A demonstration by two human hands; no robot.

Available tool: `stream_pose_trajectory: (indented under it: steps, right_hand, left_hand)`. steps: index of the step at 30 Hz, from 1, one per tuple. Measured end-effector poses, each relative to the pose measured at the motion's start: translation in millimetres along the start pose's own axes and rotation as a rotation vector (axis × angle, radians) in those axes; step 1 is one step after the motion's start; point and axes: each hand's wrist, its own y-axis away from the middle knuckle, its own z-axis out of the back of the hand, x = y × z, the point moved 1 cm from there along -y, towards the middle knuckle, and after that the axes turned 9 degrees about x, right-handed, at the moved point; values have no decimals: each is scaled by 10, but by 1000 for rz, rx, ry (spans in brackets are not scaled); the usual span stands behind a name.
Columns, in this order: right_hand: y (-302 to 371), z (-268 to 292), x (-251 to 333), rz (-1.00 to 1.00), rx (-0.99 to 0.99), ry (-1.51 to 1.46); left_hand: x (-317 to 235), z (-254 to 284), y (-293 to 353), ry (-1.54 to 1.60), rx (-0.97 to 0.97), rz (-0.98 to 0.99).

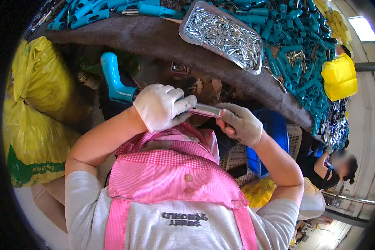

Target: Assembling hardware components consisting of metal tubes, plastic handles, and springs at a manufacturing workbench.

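Observation:
My left hand point(160, 107), in a white glove, is closed around the left end of a slim silver metal piece point(205, 110). A bit of teal shows at those fingers. My right hand point(241, 124), also gloved but with bare fingertips, grips the other end between thumb and fingers. The piece lies nearly level in front of my pink apron point(171, 177); its covered ends cannot be made out. Beyond my left wrist stands a glossy teal boot-shaped part point(114, 79), apart from the fingers.
Across the dark-covered bench point(141, 37) lies a metal tray point(186, 35) of small silver pins, beside heaped teal tubular parts point(275, 25). Yellow sacks point(41, 112) stand at left. A blue crate point(275, 129) is at right, with another person point(327, 166) beyond.

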Motion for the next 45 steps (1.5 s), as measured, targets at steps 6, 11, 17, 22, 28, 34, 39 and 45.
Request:
stream_pose_trajectory:
  steps: [6, 11, 17, 22, 28, 34, 39, 45]
  right_hand:
    - [-50, -39, -28, 661, -267, 1309]
    - [-178, -18, -305, -274, 375, 140]
    - [-218, -139, -158, 250, -95, 1266]
    - [-280, -156, -136, 64, 56, 1371]
    - [-251, -102, -305, -15, 328, 738]
    - [-318, -222, -208, 103, 26, 1314]
    - [-291, -141, -340, -36, 300, 570]
    - [-375, -227, -343, 134, -119, 1304]
  left_hand:
    - [32, -32, 20, 313, 195, 83]
    - [40, -50, -31, -153, 310, -97]
    - [82, -251, -77, 522, 635, 255]
    - [9, -243, -69, 332, 585, 195]
    - [-31, -102, -21, -141, 263, -327]
    - [3, -237, -51, 190, 530, 149]
    - [11, -175, 24, -177, 60, -393]
    - [15, -284, 3, 0, 382, 106]
